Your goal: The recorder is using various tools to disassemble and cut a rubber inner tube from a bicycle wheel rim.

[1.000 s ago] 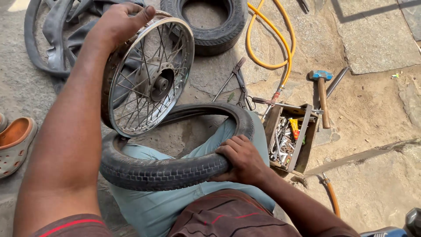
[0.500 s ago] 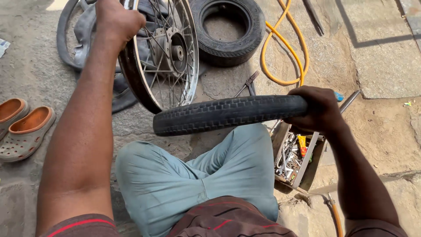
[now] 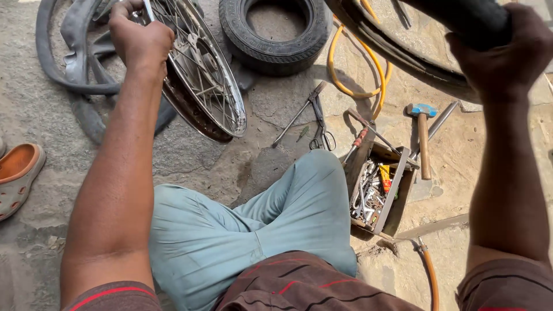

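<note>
Ground (image 3: 230,167): rough stone and packed dirt, uneven, sunlit, with a dark damp-looking patch near the middle.

Lying on it:
- small black tyre (image 3: 275,35) flat at top centre, bare ground showing through its hole
- limp black inner tube (image 3: 69,63) in a loose loop at top left
- yellow hose (image 3: 351,86) curling just right of the tyre
- pliers (image 3: 302,112) and scissors (image 3: 320,129), just beside each other, below the tyre
- blue-headed hammer (image 3: 423,138) with wooden handle, right of centre
- open wooden toolbox (image 3: 380,193) crammed with wrenches and small metal parts, near the hammer
- orange sandal (image 3: 17,175) at the left edge
- orange hose end (image 3: 429,273) at lower right
</note>
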